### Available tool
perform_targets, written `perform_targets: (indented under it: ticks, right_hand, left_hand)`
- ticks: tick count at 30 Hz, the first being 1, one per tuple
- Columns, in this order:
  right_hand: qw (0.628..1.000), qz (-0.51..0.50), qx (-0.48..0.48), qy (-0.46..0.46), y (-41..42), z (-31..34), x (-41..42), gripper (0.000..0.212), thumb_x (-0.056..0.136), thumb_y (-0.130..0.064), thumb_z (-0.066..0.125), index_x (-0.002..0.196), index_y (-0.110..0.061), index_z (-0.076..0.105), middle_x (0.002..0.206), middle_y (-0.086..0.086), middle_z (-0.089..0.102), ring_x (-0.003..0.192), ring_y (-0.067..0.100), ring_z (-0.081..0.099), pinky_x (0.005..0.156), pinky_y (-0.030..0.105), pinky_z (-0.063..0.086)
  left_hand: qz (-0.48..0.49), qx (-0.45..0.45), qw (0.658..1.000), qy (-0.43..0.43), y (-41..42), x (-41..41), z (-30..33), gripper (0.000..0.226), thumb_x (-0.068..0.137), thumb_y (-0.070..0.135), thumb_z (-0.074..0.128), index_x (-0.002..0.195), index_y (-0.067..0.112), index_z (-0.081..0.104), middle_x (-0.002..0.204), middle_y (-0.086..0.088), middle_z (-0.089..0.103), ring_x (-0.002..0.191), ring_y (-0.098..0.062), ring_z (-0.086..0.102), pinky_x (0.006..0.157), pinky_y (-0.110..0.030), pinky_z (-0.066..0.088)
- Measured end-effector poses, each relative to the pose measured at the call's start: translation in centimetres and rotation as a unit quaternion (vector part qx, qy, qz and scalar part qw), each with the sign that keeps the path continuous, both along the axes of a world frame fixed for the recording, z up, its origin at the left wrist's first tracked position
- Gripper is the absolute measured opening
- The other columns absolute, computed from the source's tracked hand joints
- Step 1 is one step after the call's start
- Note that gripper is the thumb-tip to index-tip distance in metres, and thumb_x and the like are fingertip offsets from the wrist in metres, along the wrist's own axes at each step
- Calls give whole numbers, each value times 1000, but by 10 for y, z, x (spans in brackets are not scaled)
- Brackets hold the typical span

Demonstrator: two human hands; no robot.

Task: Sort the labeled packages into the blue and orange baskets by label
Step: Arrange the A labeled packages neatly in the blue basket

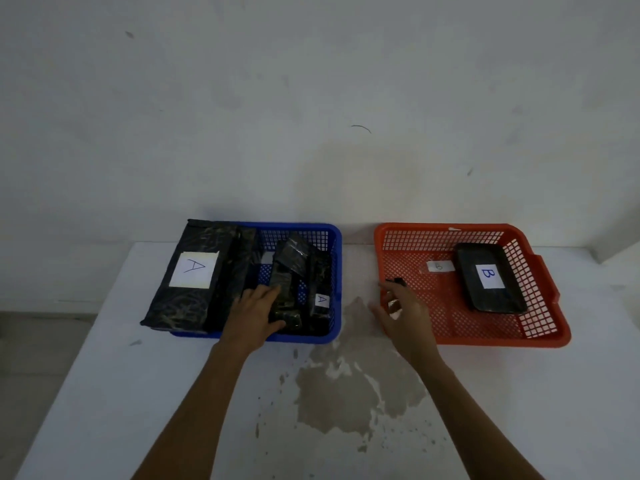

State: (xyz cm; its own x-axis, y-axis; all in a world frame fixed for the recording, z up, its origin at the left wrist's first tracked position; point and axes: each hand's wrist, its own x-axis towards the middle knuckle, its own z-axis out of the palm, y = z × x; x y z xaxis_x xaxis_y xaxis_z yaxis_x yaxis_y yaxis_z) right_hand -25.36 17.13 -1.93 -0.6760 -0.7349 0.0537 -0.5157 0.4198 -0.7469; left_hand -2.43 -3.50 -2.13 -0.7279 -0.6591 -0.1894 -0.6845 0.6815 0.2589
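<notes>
Left hand (254, 315) reached into the blue basket (334, 271), fingers laid fairly straight over a narrow black package (282, 299) at the basket's middle, thumb at its near end. Whether it had closed around the package or merely rested on it could not be told.

Right hand (401, 315) sat at the near-left corner of the orange basket (450, 329), fingers loosely spread. A small black item (396, 281) showed at the fingertips; too small and blurred to tell if it was pinched or only touched.

Blue basket also held a large black package with a white "A" label (194, 270), leaning over the left rim, and a smaller "A" package (321, 303) against the right wall, among other dark wrapped pieces.

Orange basket held a black rounded package marked "B" (488, 277) toward its right side, and a small pale tag (438, 266) lying on the mesh floor just left of it.

Both baskets stood apart on a white table (104, 393) bearing a worn brownish stain (346, 393).
</notes>
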Motion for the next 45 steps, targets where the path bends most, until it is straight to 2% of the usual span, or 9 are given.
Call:
perform_targets:
  ticks: [4, 12, 16, 22, 26, 31, 37, 41, 45]
  right_hand:
    - [998, 53, -13, -41, -20, 1, 36, 46, 86, -40, 71, 129, -29, 58, 104, -10, 59, 84, 3, 61, 72, 17, 53]
    - [996, 70, 0, -57, -37, -16, 52, 40, 86, -41, 72, 123, -31, 60, 104, -6, 56, 75, 5, 64, 69, 23, 59]
    - [996, 68, 2, -59, -37, -12, 53, 38, 87, -38, 73, 121, -28, 61, 103, -4, 57, 75, 6, 64, 68, 20, 58]
    - [994, 84, 0, -68, -47, 2, 57, 29, 89, -33, 71, 115, -21, 66, 87, -6, 63, 74, 7, 62, 66, 20, 54]
    - [993, 94, 6, -74, -59, 11, 63, 26, 90, -34, 69, 112, -20, 69, 80, -12, 66, 74, 1, 62, 70, 20, 54]
    - [986, 146, 57, -56, -70, 14, 71, 35, 91, -35, 68, 123, -20, 66, 103, -3, 75, 88, 7, 67, 75, 12, 48]
    - [981, 168, 98, -13, -75, 7, 75, 41, 91, -44, 64, 128, -26, 63, 111, -6, 75, 98, 9, 68, 85, 28, 56]
    - [979, 171, 110, -26, -76, 7, 76, 40, 91, -45, 64, 126, -26, 65, 112, -8, 75, 99, 8, 68, 85, 27, 56]
    - [981, 150, 112, -54, -77, 13, 75, 34, 94, -46, 60, 121, -27, 68, 101, -6, 76, 89, 11, 70, 78, 25, 54]
  left_hand:
    - [-54, -31, 996, -59, -13, -5, 8, 66, 84, 53, 64, 143, 28, 45, 130, 0, 47, 117, -24, 45, 96, -39, 32]
    - [-37, 18, 990, 138, -4, 17, 2, 53, 78, 29, 78, 124, 23, 54, 115, 1, 54, 99, -18, 55, 84, -38, 51]
    - [-54, 28, 990, 130, -14, 20, 5, 52, 79, 28, 78, 125, 21, 56, 111, -1, 54, 96, -21, 57, 83, -44, 53]
    - [-64, 32, 986, 152, -12, 24, 0, 59, 78, 27, 80, 130, 20, 55, 119, -1, 47, 95, -18, 60, 83, -38, 57]
    - [-37, 49, 991, 118, -16, 18, -2, 69, 80, 29, 78, 141, 14, 50, 146, -7, 46, 114, -26, 59, 97, -40, 51]
    - [-72, -22, 993, 87, -17, 16, 1, 67, 81, 35, 75, 141, 21, 48, 135, -3, 54, 116, -24, 53, 99, -39, 43]
    - [-86, -169, 974, 120, -22, 40, -10, 28, 72, 44, 80, 92, 26, 73, 100, 4, 64, 108, -22, 55, 100, -41, 32]
    - [-94, -152, 980, 83, -25, 40, -12, 29, 74, 50, 74, 90, 27, 77, 92, 7, 71, 116, -23, 54, 113, -55, 23]
    - [-43, -67, 985, 153, -24, 37, -9, 43, 84, 62, 48, 93, 27, 72, 96, 8, 71, 114, -14, 54, 114, -46, 22]
